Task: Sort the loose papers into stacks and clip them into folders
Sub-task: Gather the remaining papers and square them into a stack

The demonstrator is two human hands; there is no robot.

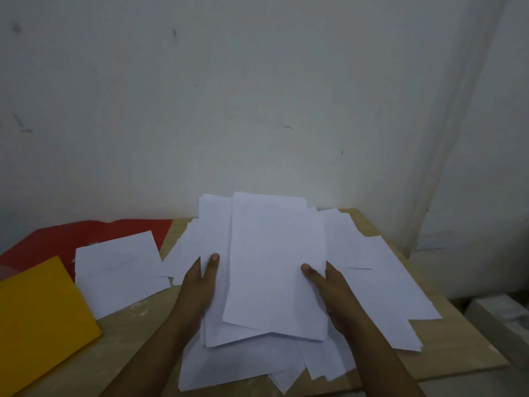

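Head view: paper stack (272,265) gripped between both hands' fingers (213,260).

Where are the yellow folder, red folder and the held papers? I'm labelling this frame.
yellow folder (40,319), head view, middle of cover.
red folder (57,239), head view, bare cover.
held papers (274,265), head view, top sheet.

A scuffed, off-white wall (257,96) rises behind the light wooden counter (137,319); dim, even light throughout.
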